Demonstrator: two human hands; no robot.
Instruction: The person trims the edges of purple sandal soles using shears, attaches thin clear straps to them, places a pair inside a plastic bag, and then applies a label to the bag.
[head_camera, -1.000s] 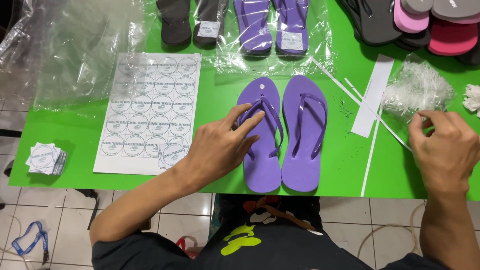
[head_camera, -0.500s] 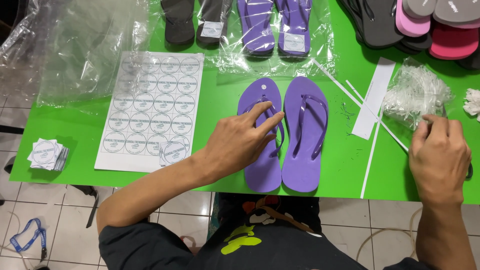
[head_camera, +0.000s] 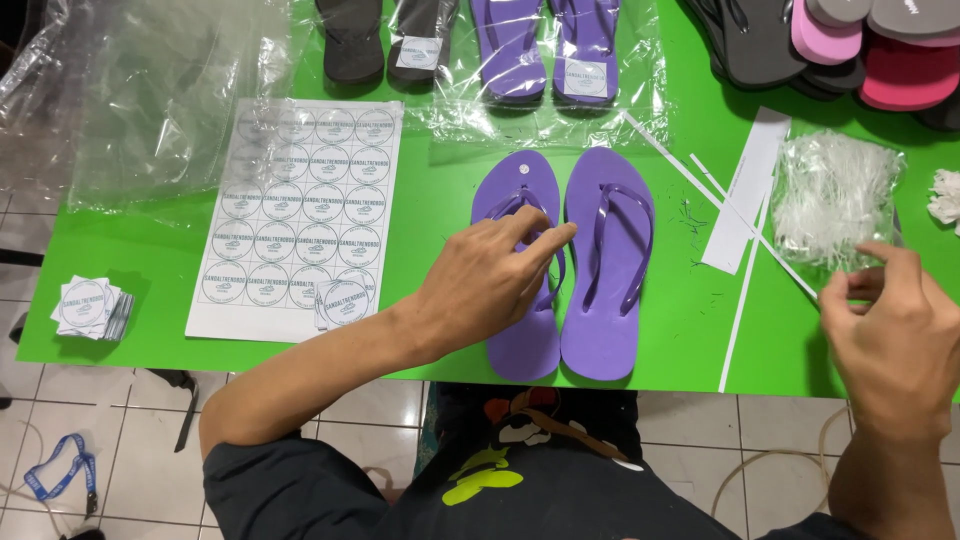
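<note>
A pair of purple flip-flops (head_camera: 608, 262) lies side by side on the green table (head_camera: 440, 200), toes pointing away from me. My left hand (head_camera: 490, 282) rests on the left flip-flop (head_camera: 525, 340), its fingers pinching the strap. My right hand (head_camera: 895, 335) hovers at the table's right front edge, next to a clear bag of white plastic ties (head_camera: 830, 198); its fingertips are pinched together, and whether they hold a tie is too small to tell.
A white sheet of round stickers (head_camera: 300, 215) lies left of the flip-flops, with a small sticker stack (head_camera: 90, 308) at the far left. Empty clear bags (head_camera: 160, 90), a bagged purple pair (head_camera: 545, 50), dark sandals (head_camera: 355, 40), pink and grey sandals (head_camera: 860, 50) and white paper strips (head_camera: 745, 190) fill the back.
My left hand stays on the left flip-flop's strap, with its fingers drawn closer together. My right hand has shifted slightly beside the bag of ties.
</note>
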